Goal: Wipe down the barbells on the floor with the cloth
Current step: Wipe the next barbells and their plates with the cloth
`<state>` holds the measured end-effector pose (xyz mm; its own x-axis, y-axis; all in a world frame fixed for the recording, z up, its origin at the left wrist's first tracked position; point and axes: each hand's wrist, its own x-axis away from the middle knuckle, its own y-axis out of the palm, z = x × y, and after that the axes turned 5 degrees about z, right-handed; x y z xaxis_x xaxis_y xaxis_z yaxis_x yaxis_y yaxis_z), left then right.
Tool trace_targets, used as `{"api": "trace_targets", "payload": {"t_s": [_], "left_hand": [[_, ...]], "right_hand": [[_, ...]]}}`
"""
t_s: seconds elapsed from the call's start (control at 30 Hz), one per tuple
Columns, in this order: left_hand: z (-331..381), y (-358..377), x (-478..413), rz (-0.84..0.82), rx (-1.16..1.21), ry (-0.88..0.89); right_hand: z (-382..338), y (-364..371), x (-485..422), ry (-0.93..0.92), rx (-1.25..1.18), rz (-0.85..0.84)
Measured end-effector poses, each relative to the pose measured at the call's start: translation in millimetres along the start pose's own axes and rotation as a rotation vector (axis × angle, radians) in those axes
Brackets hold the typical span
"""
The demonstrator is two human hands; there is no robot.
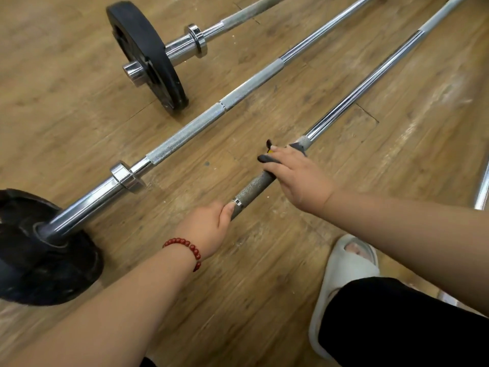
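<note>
Cloth (267, 159): a dark grey rag, soft and thin, is wrapped over the nearest barbell where the dark knurling meets the polished chrome. It is judged to drag on the knurling and glide on the smooth length.
Nearest barbell (365, 83): a long, stiff steel bar, judged heavy, with no plate seen on it. It runs from the near hand away to the upper right. Whether its near end is raised off the floor cannot be told.
Right hand (300, 178): the fingers are clenched over the cloth and the bar together.
Left hand (209, 226): the fingers are curled round the bar's near end, and the thumb is laid up to a small chrome ring.
Hold points: the knurled stretch between the hands is judged the sure grip (the chrome would be slippery under a bare palm).
Middle barbell (211, 116): it lies on the floor beside the nearest one, to the left, with its black plate (39, 247) at the lower left.
Far barbell (238, 18): it lies beyond, with its own plate (143, 49) standing on edge.
Floor (264, 300): worn wooden planks, with a bare strip left between the nearest and middle bars.
Edges: a white sandal (341, 271) is planted near the bar on its right, and a chrome rod (483, 186) is cut off by the right edge. The clearest run is judged to lie along the bar, away from the body.
</note>
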<state>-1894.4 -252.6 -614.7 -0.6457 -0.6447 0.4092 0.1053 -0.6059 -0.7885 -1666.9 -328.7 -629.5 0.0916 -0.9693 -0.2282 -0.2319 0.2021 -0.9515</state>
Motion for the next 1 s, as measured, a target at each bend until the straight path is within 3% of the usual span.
{"api": "trace_targets", "payload": {"t_s": [0.13,0.27,0.37,0.5,0.6,0.73,0.9,1.0], "left_hand": [[1.4,0.7,0.2,0.006,-0.028,-0.007],[3.3,0.2,0.1,0.01,-0.057,-0.003],[3.9,-0.3,0.1,0.002,-0.062,-0.01],[6.3,1.6,-1.4,-0.015,-0.054,-0.034],[9.3,1.2,-0.1,-0.011,-0.067,-0.063],[13.9,0.6,2.5,-0.005,-0.093,-0.075],[17.7,0.2,4.7,0.0,-0.105,-0.084],[16.6,3.0,4.2,0.01,-0.081,-0.086]], "right_hand": [[20.4,-19.8,-7.1,-0.362,-0.094,-0.286],[56.6,-46.3,-12.8,-0.212,0.007,-0.274],[25.8,-39.9,-25.2,-0.147,-0.06,-0.311],[-5.4,-31.1,-55.8,-0.249,-0.212,-0.616],[26.1,-42.4,-62.9,-0.24,-0.261,-0.706],[58.2,-50.8,-68.5,-0.136,-0.258,-0.712],[41.5,-35.7,-73.8,-0.161,-0.324,-0.747],[74.4,-49.1,-68.8,-0.113,-0.337,-0.694]]}}
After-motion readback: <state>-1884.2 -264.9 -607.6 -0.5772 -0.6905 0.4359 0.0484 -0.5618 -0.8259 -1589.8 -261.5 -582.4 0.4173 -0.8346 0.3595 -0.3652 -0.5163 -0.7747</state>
